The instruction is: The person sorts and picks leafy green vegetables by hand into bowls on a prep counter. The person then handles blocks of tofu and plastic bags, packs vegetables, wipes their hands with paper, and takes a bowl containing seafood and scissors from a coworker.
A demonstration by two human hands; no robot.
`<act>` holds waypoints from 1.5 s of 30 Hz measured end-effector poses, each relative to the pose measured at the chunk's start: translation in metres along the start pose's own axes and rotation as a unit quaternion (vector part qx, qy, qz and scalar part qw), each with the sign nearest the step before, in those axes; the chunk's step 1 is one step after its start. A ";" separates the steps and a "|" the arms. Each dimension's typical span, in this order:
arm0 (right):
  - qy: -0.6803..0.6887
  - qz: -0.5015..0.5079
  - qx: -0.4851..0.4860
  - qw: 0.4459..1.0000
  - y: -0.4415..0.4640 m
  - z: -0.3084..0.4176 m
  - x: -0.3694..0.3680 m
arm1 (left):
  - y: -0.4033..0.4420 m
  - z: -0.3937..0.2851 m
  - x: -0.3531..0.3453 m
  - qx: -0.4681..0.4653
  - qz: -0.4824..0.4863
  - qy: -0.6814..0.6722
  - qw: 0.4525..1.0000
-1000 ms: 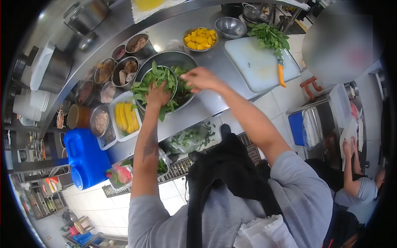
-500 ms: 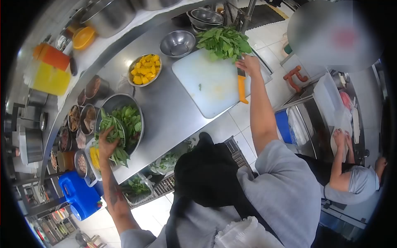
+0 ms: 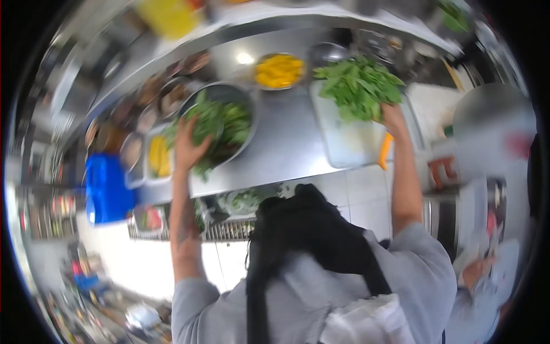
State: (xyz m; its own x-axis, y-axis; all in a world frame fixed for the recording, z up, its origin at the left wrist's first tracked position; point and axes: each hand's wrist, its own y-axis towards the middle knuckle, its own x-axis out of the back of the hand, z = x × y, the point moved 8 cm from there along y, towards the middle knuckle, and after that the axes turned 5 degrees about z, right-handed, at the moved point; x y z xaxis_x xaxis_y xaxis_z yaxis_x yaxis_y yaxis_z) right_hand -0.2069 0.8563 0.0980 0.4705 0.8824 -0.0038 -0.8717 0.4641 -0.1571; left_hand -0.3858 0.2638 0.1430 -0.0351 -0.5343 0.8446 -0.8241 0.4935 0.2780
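Observation:
My left hand lies on leafy greens heaped in a round metal bowl, its fingers spread over the leaves at the near left rim. On a white cutting board to the right rests a bunch of loose leafy greens. My right hand is closed at the right end of that bunch, with the fingertips partly hidden by leaves and smeared by motion. Just below this hand, a knife's orange handle shows on the board; the blade is hidden.
A bowl of yellow chunks stands at the back, beside an empty-looking metal bowl. Left are several food containers, a basket with yellow pieces and a blue jug. A shelf overhangs the counter. Another person's hand is at right.
The view has turned and shifted, so the counter lies more level. My right hand has moved from beside the knife onto the greens and closed. My left hand stays at the bowl.

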 end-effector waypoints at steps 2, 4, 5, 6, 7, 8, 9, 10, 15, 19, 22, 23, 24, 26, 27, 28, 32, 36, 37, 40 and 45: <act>0.028 0.067 -0.020 0.997 0.005 0.011 -0.062 | 0.007 -0.013 0.005 0.030 -0.030 0.030 0.999; 0.025 0.142 -0.096 0.985 -0.005 0.010 -0.124 | 0.013 -0.025 -0.006 0.057 -0.025 0.048 0.997; 0.022 0.202 -0.090 0.975 0.002 0.004 -0.157 | 0.015 -0.032 -0.021 0.063 0.020 0.116 0.991; 0.009 0.217 -0.101 0.971 0.001 0.009 -0.192 | 0.016 -0.032 -0.032 0.067 0.065 0.181 0.979; -0.003 0.231 -0.113 0.966 -0.003 0.014 -0.230 | 0.017 -0.022 -0.039 0.072 0.065 0.179 0.979; -0.015 0.241 -0.114 0.964 -0.006 0.016 -0.260 | 0.017 -0.007 -0.054 0.090 0.077 0.202 0.972; -0.024 0.248 -0.114 0.962 -0.006 0.019 -0.286 | 0.022 0.010 -0.069 0.105 0.089 0.226 0.964; -0.033 0.254 -0.121 0.959 -0.007 0.021 -0.311 | 0.029 0.027 -0.079 0.102 0.089 0.225 0.965; -0.084 0.269 -0.133 0.950 -0.001 -0.002 -0.373 | 0.017 0.049 -0.052 0.060 0.052 0.179 0.981; -0.149 0.332 -0.197 0.911 -0.024 -0.005 -0.381 | -0.042 0.027 0.032 0.104 0.031 0.131 0.986; -0.199 0.359 -0.190 0.892 -0.037 -0.001 -0.369 | -0.101 0.038 0.066 0.127 -0.085 0.031 0.988; -0.184 0.359 -0.180 0.897 -0.036 0.002 -0.363 | -0.113 0.047 0.073 0.160 -0.142 -0.027 0.977; -0.184 0.358 -0.178 0.898 -0.038 0.001 -0.354 | -0.117 0.048 0.067 0.159 -0.143 -0.027 0.977; -0.140 0.278 -0.191 0.931 -0.034 -0.008 -0.321 | -0.122 0.043 0.047 0.141 -0.113 -0.147 0.972; -0.141 0.279 -0.191 0.931 -0.032 -0.014 -0.308 | -0.121 0.043 0.034 0.156 -0.126 -0.297 0.934; -0.125 0.262 -0.179 0.940 -0.027 -0.018 -0.290 | -0.120 0.045 0.028 0.159 -0.129 -0.294 0.934; -0.117 0.242 -0.155 0.951 -0.024 -0.038 -0.245 | -0.169 0.096 0.045 0.282 -0.306 -0.083 0.905; -0.372 0.163 -0.026 0.914 -0.038 -0.051 -0.204 | -0.187 0.111 -0.040 0.343 -0.208 -0.571 0.716; -0.512 0.078 0.096 0.850 -0.038 -0.036 -0.196 | -0.173 0.080 -0.033 0.331 -0.211 -0.552 0.735; -0.506 0.024 0.168 0.846 -0.042 -0.033 -0.168 | -0.170 0.088 -0.023 0.317 -0.233 -0.454 0.799; -0.491 0.032 0.101 0.865 -0.037 -0.037 -0.137 | -0.107 -0.006 0.100 0.244 -0.292 -0.064 0.922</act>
State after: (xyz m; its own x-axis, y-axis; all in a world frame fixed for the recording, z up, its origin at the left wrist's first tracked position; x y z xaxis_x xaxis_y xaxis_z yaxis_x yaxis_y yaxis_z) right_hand -0.2342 0.7159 0.0683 0.1633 0.5014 0.8497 -0.9447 0.3276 -0.0118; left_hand -0.2973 0.1616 0.2009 0.4551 -0.7037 0.5456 -0.8787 -0.2556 0.4033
